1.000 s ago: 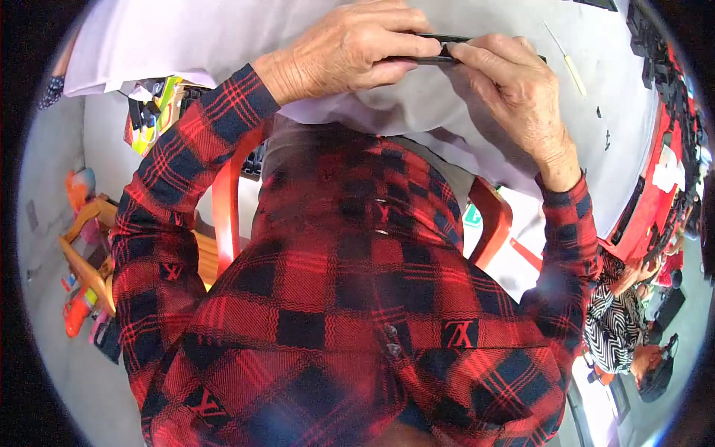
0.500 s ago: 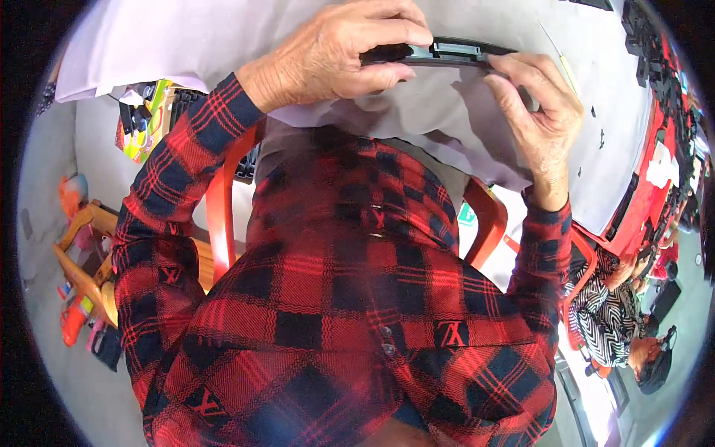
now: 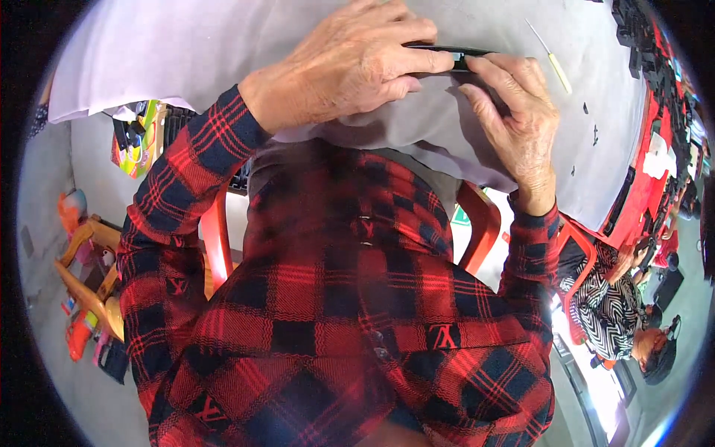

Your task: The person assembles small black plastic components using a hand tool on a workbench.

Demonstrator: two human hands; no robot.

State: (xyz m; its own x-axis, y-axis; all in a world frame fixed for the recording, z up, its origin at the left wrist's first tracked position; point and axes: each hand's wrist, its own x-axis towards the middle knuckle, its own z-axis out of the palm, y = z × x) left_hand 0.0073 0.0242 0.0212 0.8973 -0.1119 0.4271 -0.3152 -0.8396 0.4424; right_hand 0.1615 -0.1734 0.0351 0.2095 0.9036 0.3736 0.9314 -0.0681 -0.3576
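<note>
"While your left hand [image 3: 346, 71] is grasping a long, narrow black strip [image 3: 456, 51] at the frame's top centre, what is your right hand [image 3: 525, 112] doing?"

"Your right index finger is touching the strip; I cannot tell whether you're gripping. A thin yellow-handled metal pick [image 3: 558, 72] is lying upper right."

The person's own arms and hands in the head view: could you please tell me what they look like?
The left sleeve and right sleeve are long, in red and dark navy plaid with thin red lines, reaching about to the wrists. A small red emblem marks the left one. The left hand and right hand are bare, with no gloves visible.
</note>
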